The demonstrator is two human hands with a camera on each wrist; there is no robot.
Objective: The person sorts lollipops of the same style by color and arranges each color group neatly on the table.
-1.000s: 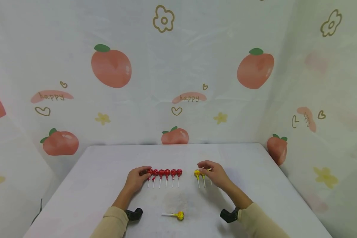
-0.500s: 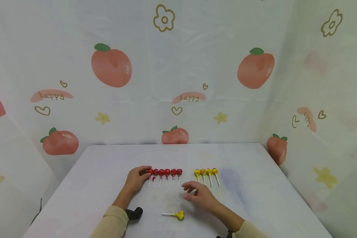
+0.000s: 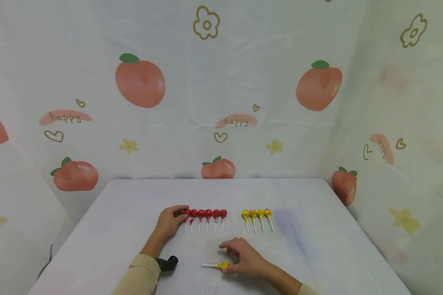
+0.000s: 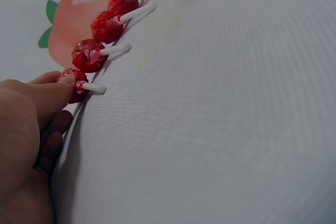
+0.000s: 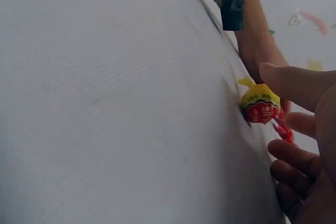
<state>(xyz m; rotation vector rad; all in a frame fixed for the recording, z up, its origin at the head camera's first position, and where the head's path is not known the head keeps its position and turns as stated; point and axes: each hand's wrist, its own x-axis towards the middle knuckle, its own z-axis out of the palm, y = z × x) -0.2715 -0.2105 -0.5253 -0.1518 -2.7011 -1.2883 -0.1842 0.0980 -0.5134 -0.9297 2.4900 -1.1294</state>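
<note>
My left hand (image 3: 168, 222) pinches the wrapped head of the leftmost red lollipop (image 4: 81, 78) between thumb and forefinger; the lollipop lies on the table. To its right runs a neat row of several more red lollipops (image 3: 208, 214), sticks toward me. Close to the front, a single yellow lollipop (image 3: 224, 265) lies sideways, stick pointing left. Over it is my right hand (image 3: 247, 258), thumb and fingers spread apart. In the right wrist view the thumb is near the yellow and red wrapper (image 5: 261, 104); whether it touches I cannot tell.
Several yellow lollipops (image 3: 260, 214) stand in a second row right of the red ones, a gap between the rows. All lie on a white table (image 3: 140, 192). Behind it hangs a white cloth (image 3: 184, 151) printed with fruit. A black wrist mount (image 3: 167, 264) sits at the left sleeve.
My right hand has left the yellow row, where several lollipops now show, and come down toward me to the single yellow lollipop. The left hand has stayed on the leftmost red lollipop.
</note>
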